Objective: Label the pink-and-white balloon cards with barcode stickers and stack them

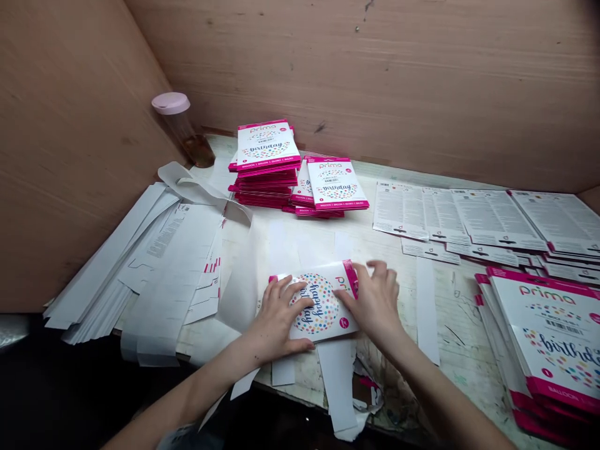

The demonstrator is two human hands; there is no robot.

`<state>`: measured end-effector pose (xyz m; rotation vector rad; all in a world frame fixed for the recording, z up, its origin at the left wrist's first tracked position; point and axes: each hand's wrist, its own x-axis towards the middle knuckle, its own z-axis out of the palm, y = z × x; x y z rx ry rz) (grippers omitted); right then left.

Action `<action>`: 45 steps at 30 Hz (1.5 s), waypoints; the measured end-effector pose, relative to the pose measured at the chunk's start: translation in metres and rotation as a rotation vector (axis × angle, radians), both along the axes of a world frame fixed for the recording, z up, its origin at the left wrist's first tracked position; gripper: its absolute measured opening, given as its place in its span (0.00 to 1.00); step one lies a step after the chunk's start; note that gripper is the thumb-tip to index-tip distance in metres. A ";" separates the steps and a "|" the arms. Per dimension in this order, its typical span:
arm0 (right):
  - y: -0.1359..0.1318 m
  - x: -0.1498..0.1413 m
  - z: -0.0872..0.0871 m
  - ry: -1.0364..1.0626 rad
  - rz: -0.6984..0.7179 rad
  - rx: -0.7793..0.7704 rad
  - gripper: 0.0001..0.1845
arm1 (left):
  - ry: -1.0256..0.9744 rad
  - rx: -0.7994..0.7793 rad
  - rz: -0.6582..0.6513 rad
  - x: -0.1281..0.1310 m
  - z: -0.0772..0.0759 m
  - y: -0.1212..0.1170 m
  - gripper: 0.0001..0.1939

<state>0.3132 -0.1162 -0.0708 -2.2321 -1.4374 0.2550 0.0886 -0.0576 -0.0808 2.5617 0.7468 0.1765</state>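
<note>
A white and pink balloon packet [323, 312] printed "happy birthday" lies turned sideways on the table in front of me. My left hand [281, 315] rests on its left part, fingers spread and flat on the printed face. At the packet's right end, my right hand [375, 306] has its thumb on the face and its index finger by the pink edge, with the other fingers curled and raised. White paper strips [336, 381] stick out from under the packet toward the table's front edge.
Stacked packets stand at the back [267, 181], beside a smaller pile [337, 187]. More packets [553, 337] are piled at the right, near overlapping rows of printed cards [497, 219]. Paper strips [107, 256] and a pink-lidded bottle [182, 131] are at left. Wooden panels [375, 75] enclose the table.
</note>
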 end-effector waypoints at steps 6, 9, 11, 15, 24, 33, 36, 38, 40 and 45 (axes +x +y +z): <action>0.102 -0.003 -0.004 0.018 0.523 -0.074 0.17 | 0.000 0.017 0.015 0.000 0.000 -0.002 0.36; 0.140 -0.004 -0.005 0.030 0.521 -0.126 0.18 | -0.006 0.007 0.011 -0.001 0.001 -0.002 0.36; 0.142 -0.002 0.003 0.040 0.537 -0.129 0.12 | -0.033 -0.002 0.009 -0.001 -0.001 -0.001 0.37; 0.091 0.000 0.019 0.131 0.665 0.025 0.04 | -0.136 -0.010 0.037 -0.003 -0.008 -0.002 0.48; -0.012 -0.020 -0.030 -0.053 0.738 0.467 0.12 | -0.050 -0.008 -0.003 0.001 -0.002 0.001 0.52; -0.107 -0.025 0.007 -0.074 1.028 0.108 0.14 | 0.076 0.004 -0.113 0.005 0.003 0.003 0.46; -0.138 -0.029 0.002 -0.181 1.034 0.161 0.16 | 0.066 0.002 -0.121 0.005 0.001 0.004 0.46; -0.147 -0.031 0.001 -0.189 1.042 0.206 0.19 | 0.054 0.000 -0.152 0.005 0.000 0.005 0.45; -0.145 -0.032 0.007 -0.119 1.006 0.241 0.20 | 0.047 -0.005 -0.191 0.005 0.000 0.006 0.45; -0.092 -0.026 0.031 0.182 0.728 0.265 0.10 | 0.051 0.000 -0.191 0.008 0.005 0.006 0.43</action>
